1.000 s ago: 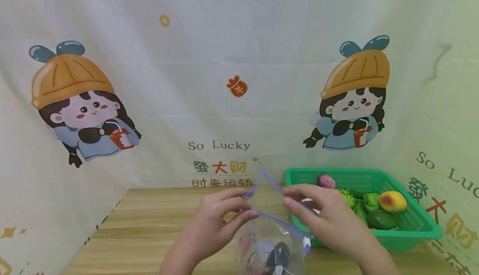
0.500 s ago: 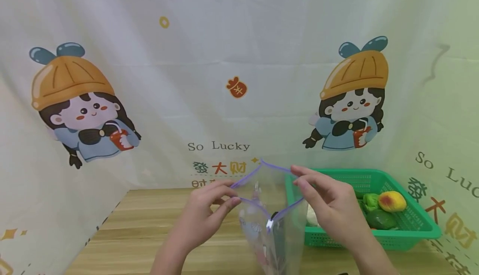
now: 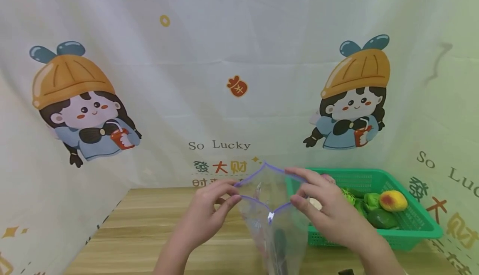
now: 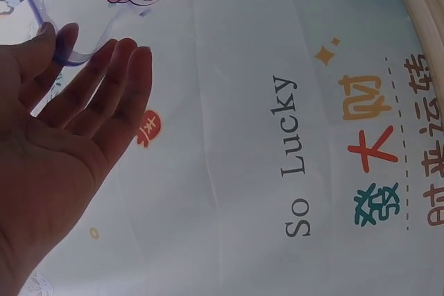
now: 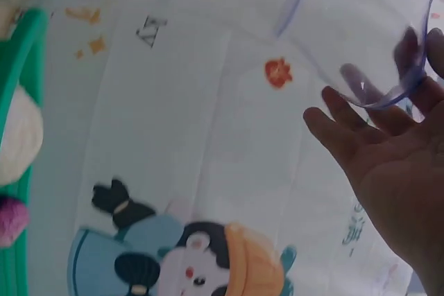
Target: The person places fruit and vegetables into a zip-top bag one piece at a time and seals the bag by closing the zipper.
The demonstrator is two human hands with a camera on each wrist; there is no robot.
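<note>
A clear zip bag [image 3: 258, 225] with a purple-edged mouth stands upright between my hands in the head view. Its mouth is spread into a diamond, with a white slider [image 3: 270, 216] at the near corner. A long dark shape [image 3: 280, 241] shows through the plastic, too blurred to name. My left hand [image 3: 211, 208] pinches the left side of the rim between thumb and forefinger; the left wrist view shows its other fingers extended. On the right side, my right hand [image 3: 329, 204] holds the rim, thumb on the near edge and fingers along the far edge.
Right of the bag, a green plastic basket [image 3: 411, 235] holds a yellow-red fruit [image 3: 393, 201], a dark green avocado [image 3: 381, 219], a green pepper [image 3: 371, 201] and other produce. A small dark object [image 3: 346, 272] lies at the bottom edge. A printed cloth hangs behind the wooden table [image 3: 149, 225].
The bag's mouth has gone from narrow and skewed to spread wide. The slider has swung from the right to the near middle. My right hand has shifted its hold along the rim.
</note>
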